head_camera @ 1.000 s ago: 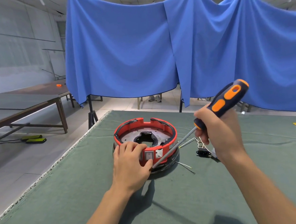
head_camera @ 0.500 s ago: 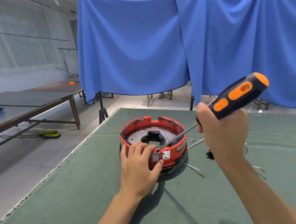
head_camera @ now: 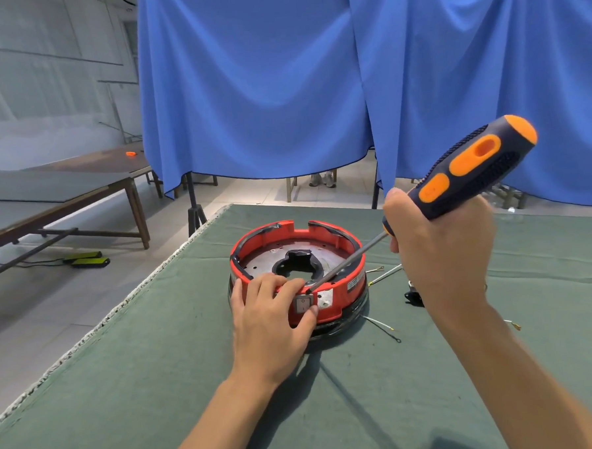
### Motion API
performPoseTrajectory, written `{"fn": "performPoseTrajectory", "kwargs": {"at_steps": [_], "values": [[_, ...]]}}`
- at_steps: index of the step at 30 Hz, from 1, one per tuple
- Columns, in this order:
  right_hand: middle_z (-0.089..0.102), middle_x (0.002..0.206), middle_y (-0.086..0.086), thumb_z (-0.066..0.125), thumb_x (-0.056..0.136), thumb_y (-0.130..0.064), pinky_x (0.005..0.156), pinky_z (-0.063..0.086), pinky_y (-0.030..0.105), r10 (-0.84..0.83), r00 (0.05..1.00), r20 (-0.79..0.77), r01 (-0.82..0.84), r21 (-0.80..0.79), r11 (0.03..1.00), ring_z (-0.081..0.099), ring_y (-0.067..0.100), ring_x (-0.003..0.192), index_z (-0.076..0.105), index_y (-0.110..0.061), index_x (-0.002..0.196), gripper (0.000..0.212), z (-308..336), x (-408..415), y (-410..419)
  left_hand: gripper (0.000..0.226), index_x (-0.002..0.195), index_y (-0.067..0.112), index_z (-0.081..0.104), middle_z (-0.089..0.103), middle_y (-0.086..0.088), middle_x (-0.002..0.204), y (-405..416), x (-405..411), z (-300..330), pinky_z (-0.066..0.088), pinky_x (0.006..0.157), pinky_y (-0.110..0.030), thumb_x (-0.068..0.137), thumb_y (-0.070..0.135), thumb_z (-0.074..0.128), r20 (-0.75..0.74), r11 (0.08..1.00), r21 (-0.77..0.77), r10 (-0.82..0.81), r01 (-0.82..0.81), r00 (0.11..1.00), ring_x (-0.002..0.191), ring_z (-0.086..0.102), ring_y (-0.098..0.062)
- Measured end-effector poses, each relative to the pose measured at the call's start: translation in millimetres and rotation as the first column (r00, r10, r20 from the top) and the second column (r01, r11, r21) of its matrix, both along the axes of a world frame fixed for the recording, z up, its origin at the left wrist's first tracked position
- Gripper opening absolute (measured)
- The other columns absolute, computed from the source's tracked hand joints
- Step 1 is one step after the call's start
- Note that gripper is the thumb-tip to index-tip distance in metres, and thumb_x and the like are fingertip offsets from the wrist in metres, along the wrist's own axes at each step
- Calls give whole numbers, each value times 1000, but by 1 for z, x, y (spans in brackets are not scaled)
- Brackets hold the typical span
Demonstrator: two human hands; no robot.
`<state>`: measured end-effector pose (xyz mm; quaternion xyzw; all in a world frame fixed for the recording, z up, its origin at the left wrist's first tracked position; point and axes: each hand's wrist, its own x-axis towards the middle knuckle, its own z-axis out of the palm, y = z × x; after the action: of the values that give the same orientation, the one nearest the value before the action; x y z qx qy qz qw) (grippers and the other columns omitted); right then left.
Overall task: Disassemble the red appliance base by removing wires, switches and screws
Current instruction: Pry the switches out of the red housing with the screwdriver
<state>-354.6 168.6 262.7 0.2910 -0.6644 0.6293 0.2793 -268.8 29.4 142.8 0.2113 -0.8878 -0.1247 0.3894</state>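
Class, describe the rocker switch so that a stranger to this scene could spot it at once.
On the green table stands a red base. On its near wall, by the left hand, sits the switch: a small grey rectangle, left of a silvery plate, with the screwdriver tip just above it.

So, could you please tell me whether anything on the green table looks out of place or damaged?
Loose thin wires lie scattered on the green cloth right of the round red appliance base. Its rim has open notches at the back, which seems to be its shape; no damage is visible.
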Motion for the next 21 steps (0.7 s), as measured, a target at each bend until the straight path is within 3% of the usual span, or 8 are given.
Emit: {"fn": "performPoseTrajectory", "kwargs": {"at_steps": [4,8,13,18,21], "values": [[55,55,7,55,68,-29,45,38,24,-12,999,-45,14,41,999,47,24,46,49,-2,51,32,4,4,-2,37,107,24,68,60,4,104,0,1,-4,25,110,-49,76,43,61,-1,1000,8,-16,16,1000,108,53,-19],[52,53,8,56,68,-27,46,37,27,-36,998,-47,38,34,999,43,24,45,45,-4,52,30,3,12,-2,34,106,24,68,61,5,105,0,1,-5,23,111,-49,75,39,67,-26,999,36,-27,28,999,110,52,-19],[38,47,-5,57,67,-24,45,28,18,-72,989,-130,85,96,992,31,14,47,25,-18,50,36,9,27,-12,33,103,24,68,60,6,103,1,2,-7,22,112,-48,73,35,74,-42,998,62,-30,33,999,108,54,-20],[38,46,-8,62,70,-13,44,28,15,-67,981,-184,97,161,982,31,11,47,23,-22,51,44,22,32,-28,32,102,23,69,60,5,102,3,3,-4,25,110,-52,73,35,73,-61,996,75,-43,47,997,107,55,-21],[39,47,-10,60,69,-18,44,29,14,-89,978,-191,127,196,972,33,10,47,23,-22,52,41,25,35,-32,32,103,22,68,60,5,104,1,2,-5,20,113,-50,74,34,74,-76,995,86,-41,48,996,110,53,-21]]}}
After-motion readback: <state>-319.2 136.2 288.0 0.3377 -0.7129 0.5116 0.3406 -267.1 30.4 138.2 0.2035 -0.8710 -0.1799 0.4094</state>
